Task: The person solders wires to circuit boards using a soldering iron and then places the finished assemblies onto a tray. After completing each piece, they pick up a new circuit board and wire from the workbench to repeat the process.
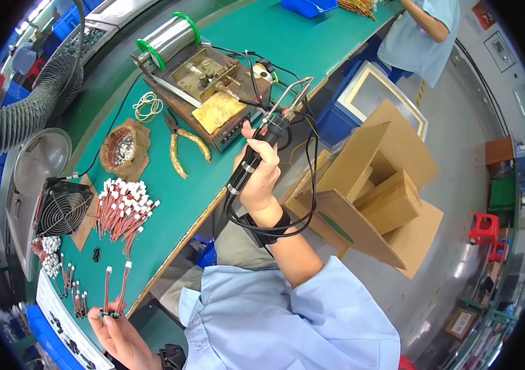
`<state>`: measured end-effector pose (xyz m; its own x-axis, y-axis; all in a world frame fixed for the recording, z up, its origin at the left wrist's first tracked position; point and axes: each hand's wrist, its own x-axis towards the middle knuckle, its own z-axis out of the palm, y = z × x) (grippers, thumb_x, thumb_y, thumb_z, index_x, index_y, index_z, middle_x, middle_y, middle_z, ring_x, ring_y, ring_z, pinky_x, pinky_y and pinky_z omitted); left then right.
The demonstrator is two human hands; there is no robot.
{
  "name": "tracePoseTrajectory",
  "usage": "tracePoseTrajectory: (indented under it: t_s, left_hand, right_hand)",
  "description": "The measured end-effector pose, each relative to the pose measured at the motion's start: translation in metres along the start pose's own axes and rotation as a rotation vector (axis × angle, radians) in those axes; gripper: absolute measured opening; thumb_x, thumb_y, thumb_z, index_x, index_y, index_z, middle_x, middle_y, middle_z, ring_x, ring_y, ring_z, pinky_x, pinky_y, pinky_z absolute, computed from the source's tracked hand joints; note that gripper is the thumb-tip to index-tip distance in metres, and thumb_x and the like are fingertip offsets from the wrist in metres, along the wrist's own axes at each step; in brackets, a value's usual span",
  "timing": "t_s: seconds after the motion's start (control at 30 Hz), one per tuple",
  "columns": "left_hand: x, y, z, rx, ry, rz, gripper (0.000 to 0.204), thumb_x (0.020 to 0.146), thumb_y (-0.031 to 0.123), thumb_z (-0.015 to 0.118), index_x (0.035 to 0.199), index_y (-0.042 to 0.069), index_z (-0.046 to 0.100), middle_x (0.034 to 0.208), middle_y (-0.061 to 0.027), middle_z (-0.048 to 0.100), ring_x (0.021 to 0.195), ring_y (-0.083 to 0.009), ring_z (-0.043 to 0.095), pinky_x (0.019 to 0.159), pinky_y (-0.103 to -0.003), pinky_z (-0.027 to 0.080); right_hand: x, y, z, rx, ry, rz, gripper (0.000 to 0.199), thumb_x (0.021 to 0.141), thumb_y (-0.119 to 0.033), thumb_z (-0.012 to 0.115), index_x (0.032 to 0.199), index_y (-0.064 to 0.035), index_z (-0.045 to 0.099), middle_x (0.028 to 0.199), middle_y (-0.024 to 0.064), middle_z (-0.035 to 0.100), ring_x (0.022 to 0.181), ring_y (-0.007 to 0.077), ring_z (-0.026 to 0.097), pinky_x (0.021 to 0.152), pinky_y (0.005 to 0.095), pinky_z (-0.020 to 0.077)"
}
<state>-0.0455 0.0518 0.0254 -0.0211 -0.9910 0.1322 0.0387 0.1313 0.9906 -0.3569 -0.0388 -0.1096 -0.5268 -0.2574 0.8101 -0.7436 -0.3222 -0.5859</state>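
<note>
My right hand (259, 184) is wrapped round the black handle of a soldering iron (276, 128), raised over the table's front edge. The iron has a metal feed tube along its tip, which points up and to the right, and its black cable loops down past my wrist. Lower left, my left hand (119, 340) pinches a small green circuit board (109, 314). Two red-brown wire leads (123, 287) with white plugs stand up from that board. Just left of this hand lie several small boards with wires (79, 301). The iron and the board are well apart.
On the green table (170, 206) lie a heap of white-plugged leads (126, 206), a small fan (64, 208), a bowl of solder scraps (123, 149) and cutters (179, 139). Behind stands a solder feeder (204, 80) with its spool (170, 42). An open carton (361, 222) stands right; a co-worker (426, 37) is beyond.
</note>
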Motion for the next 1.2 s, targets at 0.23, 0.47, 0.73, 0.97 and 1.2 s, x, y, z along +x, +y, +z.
tracePoseTrajectory:
  t_s: [0.23,0.47,0.73,0.97,1.2]
  left_hand:
    - [-0.008,-0.003,0.002,-0.093,0.145,0.009,0.019,0.09,0.006,0.046,0.108,0.0,0.043,0.097,-0.0139,0.057,0.089,-0.0195,0.055,0.085,-0.033,0.039]
    - [0.014,-0.006,-0.005,-0.347,0.17,-0.121,0.015,0.09,0.007,0.048,0.105,0.002,0.045,0.098,-0.0123,0.058,0.093,-0.0181,0.055,0.089,-0.034,0.039]
    - [0.03,-0.016,-0.039,-0.405,0.09,-0.231,0.01,0.092,0.008,0.045,0.102,0.005,0.042,0.1,-0.0155,0.06,0.096,-0.019,0.055,0.089,-0.034,0.039]
    - [0.039,-0.024,-0.05,-0.384,0.098,-0.27,0.01,0.093,0.006,0.043,0.102,0.004,0.04,0.103,-0.0169,0.06,0.099,-0.0177,0.055,0.09,-0.03,0.037]
    - [0.04,-0.034,-0.051,-0.154,0.104,-0.208,0.012,0.091,0.003,0.044,0.102,0.003,0.038,0.104,-0.017,0.06,0.099,-0.0166,0.054,0.088,-0.029,0.039]
  right_hand:
    - [0.007,-0.04,-0.017,-0.126,-0.103,-0.028,0.036,0.08,0.006,0.056,0.108,-0.0056,0.037,0.099,0.017,0.06,0.09,0.0295,0.06,0.09,0.0423,0.0407]
    - [-0.004,-0.136,-0.07,0.339,-0.528,0.102,0.041,0.088,-0.032,0.052,0.115,-0.005,0.036,0.084,0.0149,0.061,0.081,0.026,0.058,0.1,0.0468,0.026]
    - [0.002,-0.182,-0.052,0.405,-0.988,-0.019,0.053,0.072,-0.035,0.072,0.112,-0.0067,0.05,0.079,0.0073,0.059,0.073,0.0209,0.058,0.096,0.047,0.0259]
    - [0.002,-0.195,-0.02,0.482,-1.24,-0.074,0.048,0.07,-0.031,0.073,0.107,-0.0094,0.053,0.079,0.0063,0.059,0.072,0.02,0.055,0.094,0.0457,0.0251]
    - [0.002,-0.193,-0.013,0.466,-1.212,-0.111,0.046,0.06,-0.027,0.081,0.099,-0.0136,0.061,0.082,0.0016,0.062,0.071,0.0164,0.059,0.093,0.0403,0.0271]
